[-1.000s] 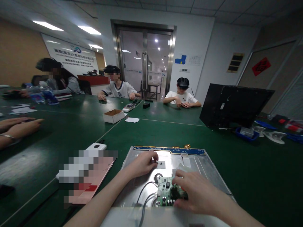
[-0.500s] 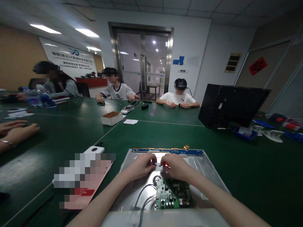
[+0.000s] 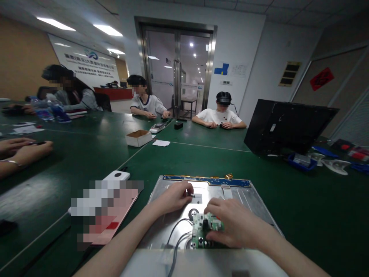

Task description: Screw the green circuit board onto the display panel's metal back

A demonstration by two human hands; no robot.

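Note:
A silver metal display panel (image 3: 248,200) lies flat on the green table (image 3: 302,207), with a blue strip board (image 3: 206,181) along its far edge. A green circuit board (image 3: 200,231) sits on the panel's near middle, and grey wires (image 3: 175,238) run from it toward me. My right hand (image 3: 235,227) covers and grips the board's right side. My left hand (image 3: 173,198) rests on the panel just beyond the board, with thumb and finger pinched on a tiny light piece (image 3: 191,195).
A white device (image 3: 117,176) and a pink sheet (image 3: 115,209) lie left of the panel. A black monitor cover (image 3: 285,127) and a blue tray (image 3: 300,161) stand at the right. A cardboard box (image 3: 139,137) sits mid-table. Another person's hands (image 3: 23,150) rest at left; three people sit opposite.
My right hand went from the circuit board up to meet my left hand, then came back down onto the board. My left hand stayed in place.

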